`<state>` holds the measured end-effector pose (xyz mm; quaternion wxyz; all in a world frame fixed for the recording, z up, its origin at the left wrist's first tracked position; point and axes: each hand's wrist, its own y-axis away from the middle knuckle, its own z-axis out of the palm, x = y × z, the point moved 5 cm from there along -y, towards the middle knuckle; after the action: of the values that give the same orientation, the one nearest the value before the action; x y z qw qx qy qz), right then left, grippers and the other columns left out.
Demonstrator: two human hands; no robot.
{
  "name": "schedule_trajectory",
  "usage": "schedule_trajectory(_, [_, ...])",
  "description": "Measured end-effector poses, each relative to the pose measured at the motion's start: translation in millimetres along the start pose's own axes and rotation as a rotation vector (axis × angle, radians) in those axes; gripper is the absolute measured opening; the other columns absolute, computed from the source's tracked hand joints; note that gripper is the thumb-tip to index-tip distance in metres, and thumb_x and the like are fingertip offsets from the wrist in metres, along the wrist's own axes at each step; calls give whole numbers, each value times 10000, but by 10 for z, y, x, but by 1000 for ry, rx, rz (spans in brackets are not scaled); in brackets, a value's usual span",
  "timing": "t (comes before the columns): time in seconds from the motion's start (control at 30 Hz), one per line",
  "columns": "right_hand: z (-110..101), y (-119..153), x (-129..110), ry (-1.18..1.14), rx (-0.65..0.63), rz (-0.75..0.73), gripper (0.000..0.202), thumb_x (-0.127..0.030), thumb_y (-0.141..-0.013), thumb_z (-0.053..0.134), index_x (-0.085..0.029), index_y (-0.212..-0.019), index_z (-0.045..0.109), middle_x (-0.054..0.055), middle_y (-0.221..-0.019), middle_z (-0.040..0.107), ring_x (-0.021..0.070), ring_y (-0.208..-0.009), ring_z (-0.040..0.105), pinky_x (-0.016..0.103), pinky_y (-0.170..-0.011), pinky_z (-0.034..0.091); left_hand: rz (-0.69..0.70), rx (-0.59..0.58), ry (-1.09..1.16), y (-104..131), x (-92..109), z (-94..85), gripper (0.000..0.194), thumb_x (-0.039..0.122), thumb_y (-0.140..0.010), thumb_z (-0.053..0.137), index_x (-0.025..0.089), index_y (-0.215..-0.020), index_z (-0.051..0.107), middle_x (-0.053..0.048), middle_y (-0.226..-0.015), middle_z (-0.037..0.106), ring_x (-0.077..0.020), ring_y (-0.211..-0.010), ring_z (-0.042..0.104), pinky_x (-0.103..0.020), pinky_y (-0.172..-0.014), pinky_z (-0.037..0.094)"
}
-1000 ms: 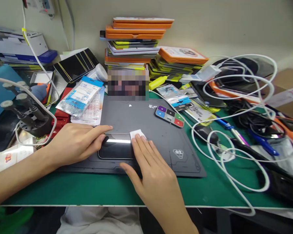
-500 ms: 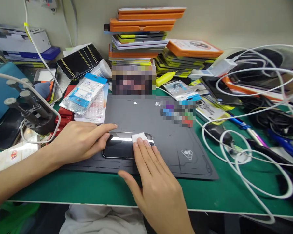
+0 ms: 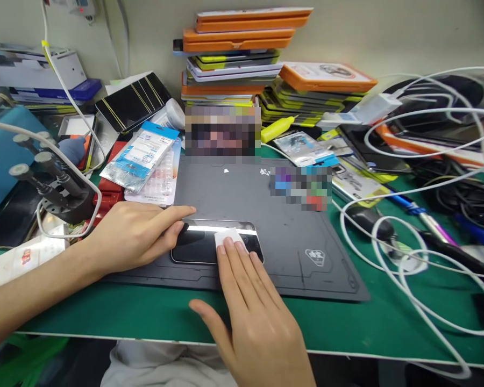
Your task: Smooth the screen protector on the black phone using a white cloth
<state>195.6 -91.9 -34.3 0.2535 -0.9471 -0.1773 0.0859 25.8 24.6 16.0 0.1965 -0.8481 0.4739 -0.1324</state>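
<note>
We look from one head-worn camera, aimed forward and down at the left hand (image 3: 133, 236) and right hand (image 3: 260, 322), close over the green worktable (image 3: 141, 312), with the wall (image 3: 387, 32) beyond.

Cloth (image 3: 222, 237) on phone (image 3: 196, 250), phone on mat (image 3: 218, 191) — boxes (image 3: 237, 40) behind, tool stand (image 3: 68, 208) left, cable (image 3: 474, 333) right

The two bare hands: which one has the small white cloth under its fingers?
The bare right hand lies over the small white cloth on the glossy black phone; the bare left hand touches only the phone's left end.
</note>
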Motion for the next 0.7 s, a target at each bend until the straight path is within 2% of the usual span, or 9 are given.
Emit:
schedule_trajectory(0.27, [187,-372,54,-15,-21,45,727,-556,-1131,425,53,-1502,561,256,-1574,571,355,-1481,574,501,-1213,529,-15,-13,17,4,-26,-10,303,234,-1132,439,153,-1327,655,-32,-980,854,-192,-824,834,-272,-690,618])
schedule_trajectory(0.53, [53,-11,-105,-33,4,-11,746,-568,-1101,519,47,-1523,539,247,-1586,564,346,-1496,559,482,-1207,523,-75,-23,33,49,-35,37,315,247,-1129,438,171,-1342,658,-25,-954,855,-173,-845,837,-246,-728,627])
schedule_trajectory(0.6, [61,-27,-113,-24,11,-16,728,-554,-1103,524,47,-1514,548,246,-1576,576,347,-1479,577,482,-1210,519,-82,-29,47,56,-40,40,324,253,-1130,435,173,-1354,655,-25,-954,855,-172,-851,837,-247,-741,630])
schedule_trajectory(0.7, [135,-203,-105,-30,16,2,692,-539,-1121,485,34,-1501,568,234,-1569,587,340,-1467,591,474,-1215,521,-91,-18,45,51,-48,17,321,247,-1129,441,175,-1360,652,-19,-971,855,-175,-885,838,-256,-777,636])
